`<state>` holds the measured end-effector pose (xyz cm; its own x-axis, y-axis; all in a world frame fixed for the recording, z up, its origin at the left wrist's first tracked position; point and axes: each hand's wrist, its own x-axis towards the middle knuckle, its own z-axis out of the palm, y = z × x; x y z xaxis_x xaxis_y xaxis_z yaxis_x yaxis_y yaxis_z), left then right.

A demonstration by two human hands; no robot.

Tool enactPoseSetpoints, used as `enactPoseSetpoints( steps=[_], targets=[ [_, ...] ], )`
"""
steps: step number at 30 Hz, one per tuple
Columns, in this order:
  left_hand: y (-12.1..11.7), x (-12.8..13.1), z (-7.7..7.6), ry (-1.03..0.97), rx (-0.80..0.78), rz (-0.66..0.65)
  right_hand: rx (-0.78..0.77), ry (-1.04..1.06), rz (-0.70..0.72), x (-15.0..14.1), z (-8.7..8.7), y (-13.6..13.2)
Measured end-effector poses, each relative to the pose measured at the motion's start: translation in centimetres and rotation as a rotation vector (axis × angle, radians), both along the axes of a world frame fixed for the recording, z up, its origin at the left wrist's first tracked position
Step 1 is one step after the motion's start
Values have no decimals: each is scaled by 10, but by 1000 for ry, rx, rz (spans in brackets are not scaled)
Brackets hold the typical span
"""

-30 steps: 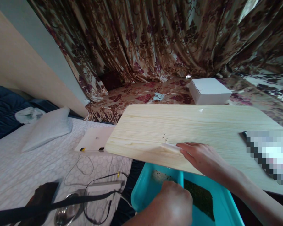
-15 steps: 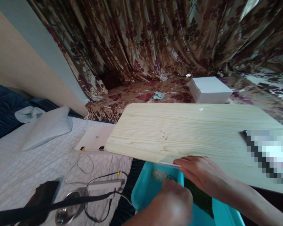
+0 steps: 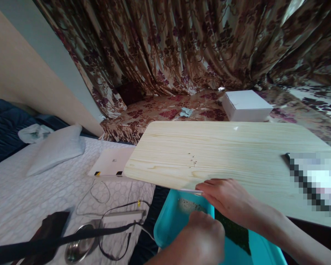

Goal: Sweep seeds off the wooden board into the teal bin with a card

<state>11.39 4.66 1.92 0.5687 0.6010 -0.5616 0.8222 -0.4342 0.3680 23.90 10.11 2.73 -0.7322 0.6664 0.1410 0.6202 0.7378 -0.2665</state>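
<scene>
My right hand (image 3: 223, 194) lies at the near edge of the wooden tabletop (image 3: 165, 147), its fingers closed on a thin white strip (image 3: 191, 191) seen edge-on. Just below is a turquoise tub (image 3: 165, 224) with a divider. Pale material with dark specks (image 3: 189, 205) lies in its left part, and something dark green (image 3: 234, 232) in its right part. Over the tub, my left hand (image 3: 202, 237) is curled into a fist, and what it may hold is hidden. A few small dark crumbs (image 3: 193, 161) are scattered on the tabletop.
A blurred-out, dark-edged device (image 3: 314, 180) lies at the table's right. Behind stands a white box (image 3: 246, 105). On the bed at left are a pale laptop-like slab (image 3: 110, 162), a metal bowl (image 3: 81, 244), cables, and a power strip (image 3: 123, 217). A black strap (image 3: 57, 239) crosses the lower left.
My right hand has slid a little to the left along the table edge with the white strip. My left hand stays almost in place over the tub.
</scene>
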Motion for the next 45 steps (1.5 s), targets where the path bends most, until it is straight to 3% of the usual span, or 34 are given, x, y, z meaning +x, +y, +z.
enactPoseSetpoints(
  steps=[8, 17, 39, 45],
  targets=[
    [-9, -47, -16, -52, 27, 173, 220, -41, -304, 54, -3, 37],
    [-12, -85, -10, -26, 5, 385, 194, -101, -334, 47, -13, 63],
    [-6, -93, -16, -39, 35, 408, 162, -73, -246, 53, -17, 55],
    [-6, -95, -19, -35, 31, 392, 177, -80, -278, 52, -15, 55]
  ],
)
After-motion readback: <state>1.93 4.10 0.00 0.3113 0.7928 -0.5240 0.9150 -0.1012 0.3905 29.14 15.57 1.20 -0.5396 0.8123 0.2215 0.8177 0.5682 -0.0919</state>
